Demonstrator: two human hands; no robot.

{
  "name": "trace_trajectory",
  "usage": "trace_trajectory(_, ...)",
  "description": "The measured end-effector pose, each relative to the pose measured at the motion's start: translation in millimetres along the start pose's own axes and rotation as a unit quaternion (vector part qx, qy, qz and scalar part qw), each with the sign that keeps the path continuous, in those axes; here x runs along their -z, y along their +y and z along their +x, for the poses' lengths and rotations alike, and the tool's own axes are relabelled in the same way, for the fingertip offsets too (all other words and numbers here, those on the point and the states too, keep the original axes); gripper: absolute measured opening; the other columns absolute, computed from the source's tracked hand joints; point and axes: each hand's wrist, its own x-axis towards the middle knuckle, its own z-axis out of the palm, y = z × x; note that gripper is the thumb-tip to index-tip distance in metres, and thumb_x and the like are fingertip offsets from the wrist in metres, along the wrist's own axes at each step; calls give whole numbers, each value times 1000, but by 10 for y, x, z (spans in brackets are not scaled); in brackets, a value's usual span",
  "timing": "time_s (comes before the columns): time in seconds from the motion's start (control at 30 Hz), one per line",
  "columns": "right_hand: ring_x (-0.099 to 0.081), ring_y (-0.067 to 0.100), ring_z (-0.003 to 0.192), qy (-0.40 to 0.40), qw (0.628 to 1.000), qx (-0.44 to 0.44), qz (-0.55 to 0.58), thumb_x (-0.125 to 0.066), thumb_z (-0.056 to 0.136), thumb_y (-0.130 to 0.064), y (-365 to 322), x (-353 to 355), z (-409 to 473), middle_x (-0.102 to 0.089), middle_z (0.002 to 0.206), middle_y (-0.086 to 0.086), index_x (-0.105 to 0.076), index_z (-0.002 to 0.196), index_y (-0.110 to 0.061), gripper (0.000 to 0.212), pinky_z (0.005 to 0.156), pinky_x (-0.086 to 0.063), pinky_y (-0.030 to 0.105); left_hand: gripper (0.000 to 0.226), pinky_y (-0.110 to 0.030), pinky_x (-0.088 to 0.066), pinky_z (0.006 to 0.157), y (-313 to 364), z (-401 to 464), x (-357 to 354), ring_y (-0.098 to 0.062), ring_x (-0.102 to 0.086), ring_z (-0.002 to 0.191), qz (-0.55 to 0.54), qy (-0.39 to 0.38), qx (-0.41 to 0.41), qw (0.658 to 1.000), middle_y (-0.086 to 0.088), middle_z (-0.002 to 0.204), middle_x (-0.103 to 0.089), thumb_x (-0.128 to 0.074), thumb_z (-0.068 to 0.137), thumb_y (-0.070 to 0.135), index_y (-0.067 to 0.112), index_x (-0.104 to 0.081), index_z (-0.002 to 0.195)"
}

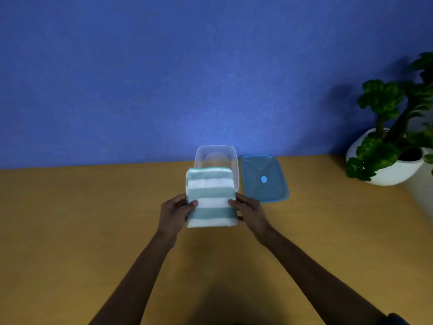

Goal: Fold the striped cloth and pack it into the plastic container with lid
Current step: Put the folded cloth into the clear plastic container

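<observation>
The striped cloth (210,198), teal and white, is folded into a thick rectangle and held above the wooden table. My left hand (174,213) grips its left edge with the thumb on top. My right hand (249,213) grips its right edge the same way. Just behind it stands the clear plastic container (216,158), open and with nothing inside; the cloth's far end covers the container's near rim. The blue lid (264,179) lies flat on the table to the right of the container.
The wooden table (93,219) runs up to a blue wall (187,78). A potted green plant in a white pot (393,170) stands at the far right, beyond the lid.
</observation>
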Motion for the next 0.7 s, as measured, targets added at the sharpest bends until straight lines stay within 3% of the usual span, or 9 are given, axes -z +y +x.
trace_trajectory(0.07, -68, 21, 92, 30, 998, 32, -36, -70, 83, -20, -97, 28, 185, -74, 95, 0, -75, 97, -31, 18, 84, -58, 47, 18, -28, -54, 65, 86, 213, -120, -13, -65, 73, 32, 2, -25, 999, 7, 74, -74, -71, 80, 1, 18, -73, 84)
trace_trajectory(0.13, -68, 18, 83, 72, 994, 49, -70, -73, 82, -19, -183, 61, 386, -73, 85, -4, -73, 91, -33, 17, 83, -58, 45, 17, -29, -52, 68, 161, 438, -213, -14, -64, 73, 68, 6, -43, 997, 4, 75, -73, -72, 79, 2, 19, -72, 82)
trace_trajectory(0.27, -65, 17, 74, 146, 983, 39, -105, -80, 75, -16, -285, 88, 740, -73, 82, 4, -71, 106, -11, 32, 80, -56, 41, 16, -36, -53, 75, 194, 819, -308, -20, -65, 78, 133, 19, -50, 990, -11, 89, -73, -74, 78, 6, 9, -71, 93)
trace_trajectory(0.6, -71, 21, 82, 176, 969, 26, -170, -83, 69, -23, -273, 129, 1204, -76, 86, 6, -71, 100, -15, 35, 81, -58, 43, 30, -42, -57, 84, 189, 1324, -407, -25, -70, 88, 179, 28, -18, 983, -13, 101, -74, -76, 75, 10, 6, -71, 104)
trace_trajectory(0.7, -69, 15, 81, 182, 963, 25, -196, -83, 70, -25, -284, 140, 1264, -76, 89, 4, -72, 96, -10, 32, 77, -55, 31, 34, -39, -56, 85, 206, 1377, -431, -23, -69, 89, 233, 49, -32, 971, -7, 95, -74, -79, 74, 19, 5, -71, 103)
